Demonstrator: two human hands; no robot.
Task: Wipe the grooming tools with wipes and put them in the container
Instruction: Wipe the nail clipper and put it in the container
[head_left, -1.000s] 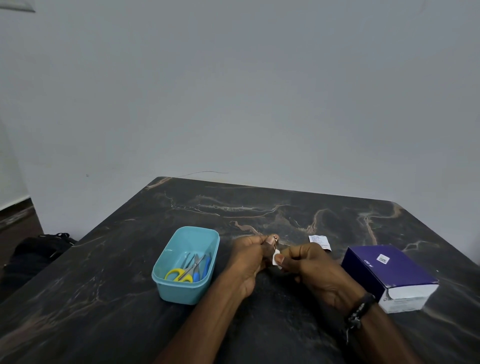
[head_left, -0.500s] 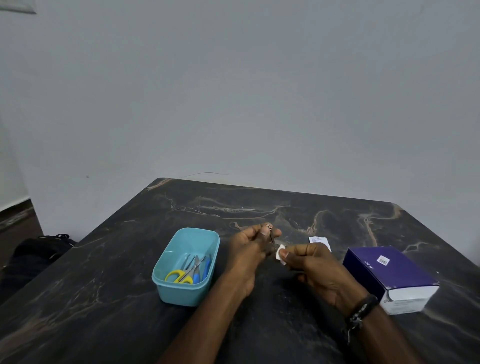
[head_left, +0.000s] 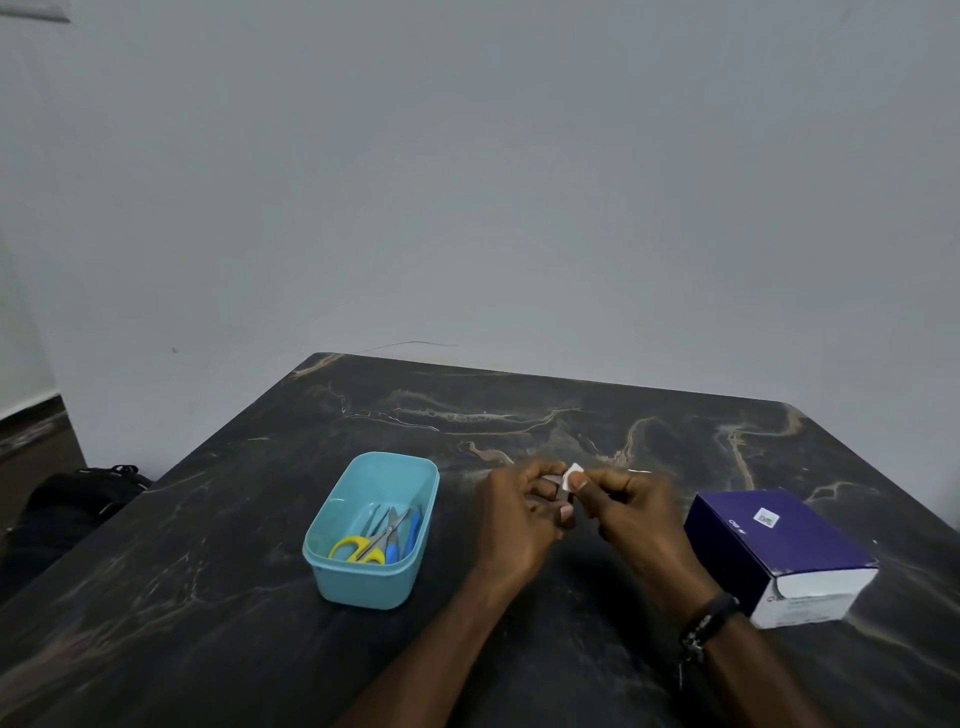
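The dark marbled worktop carries everything, with its middle left bare so both hands can work there in plain sight. At about four o'clock from the hands sits the purple box, probably the supply of wipes, near the right arm so a fresh one is a short reach away. At about nine o'clock stands the light blue container, open-topped and just beside the left hand so a cleaned tool needs only a short move to drop in. Inside it lie yellow-handled scissors and some slim tools with blue handles, which suggests much of the job is done.

The left hand has its grip closed on a small slim tool, too small to name, held up off the worktop so all sides can be reached. The right hand pinches a small white wipe tightly between thumb and finger, pressed against the tool's end at the hands' twelve o'clock. Holding the tool steady while the wipe does the rubbing looks like the plan. A dark wristband circles the right wrist.
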